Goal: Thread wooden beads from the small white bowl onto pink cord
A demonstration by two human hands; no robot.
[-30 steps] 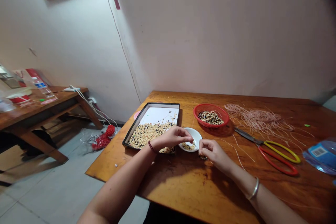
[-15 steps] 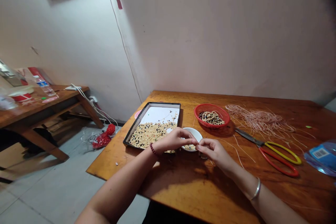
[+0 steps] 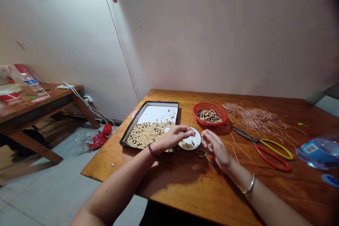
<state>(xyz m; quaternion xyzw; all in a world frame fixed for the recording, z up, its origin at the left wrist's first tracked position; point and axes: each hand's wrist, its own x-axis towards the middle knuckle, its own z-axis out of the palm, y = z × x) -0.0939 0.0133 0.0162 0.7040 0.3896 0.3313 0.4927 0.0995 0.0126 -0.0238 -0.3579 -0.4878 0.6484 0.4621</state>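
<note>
My left hand hovers over the small white dish of pale beads, its fingertips pinched on something too small to name. My right hand is just right of the dish, fingers curled in a pinch on a thin pink cord. A short strung loop of beads lies on the table under that hand. A dark tray with many tan and dark beads sits to the left of the dish.
A red basket of strung beads stands behind the dish. Loose pink cords and red-and-yellow scissors lie to the right, with a blue plastic pack at the right edge. A second table stands left.
My fingertips met at the dish half a second ago; now the hands have drawn slightly apart. The view has shifted a little to the right and down.
</note>
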